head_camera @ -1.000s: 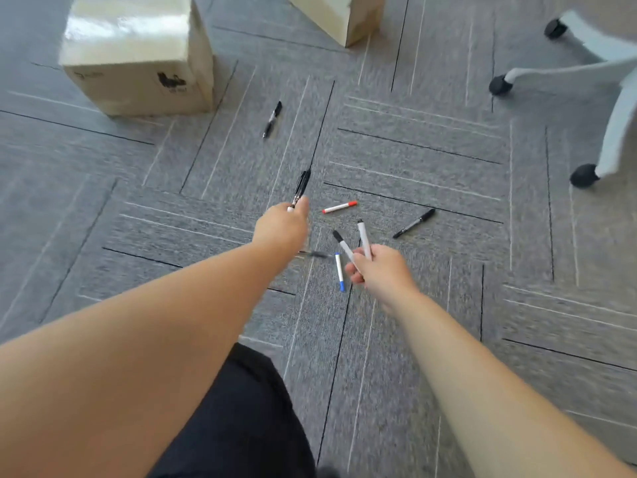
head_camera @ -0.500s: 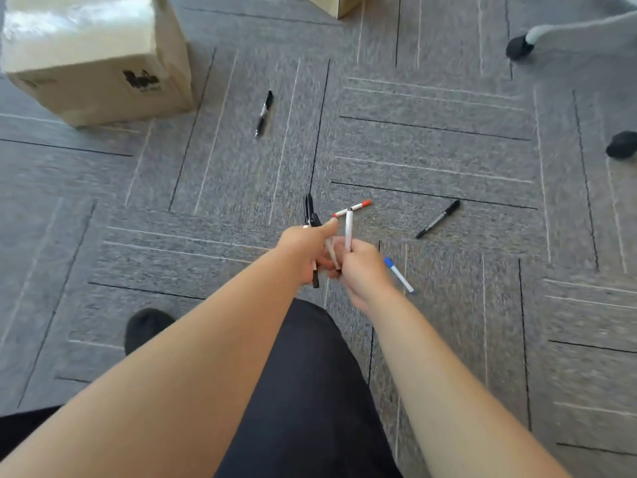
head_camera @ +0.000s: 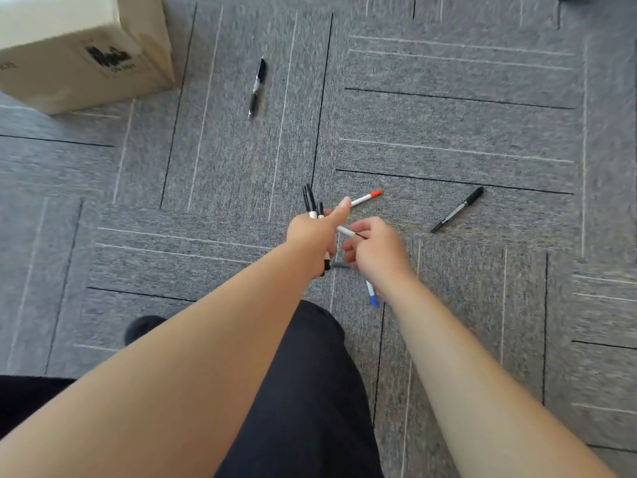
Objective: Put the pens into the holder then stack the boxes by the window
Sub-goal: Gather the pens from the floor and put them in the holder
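- Cardboard box [head_camera: 82,53]: cut off by the top and left edges; printed label blurred, unreadable.
- Black-capped pens [head_camera: 312,201]: barrels mostly hidden inside the left hand [head_camera: 312,241]; exact count unclear.
- White pen [head_camera: 346,231]: between both hands, far end covered by the right hand [head_camera: 377,251], itself motion-blurred.
- Blue-capped pen [head_camera: 372,295]: upper barrel hidden behind the right wrist.
- Dark shoe [head_camera: 143,327]: partly covered by the left forearm.
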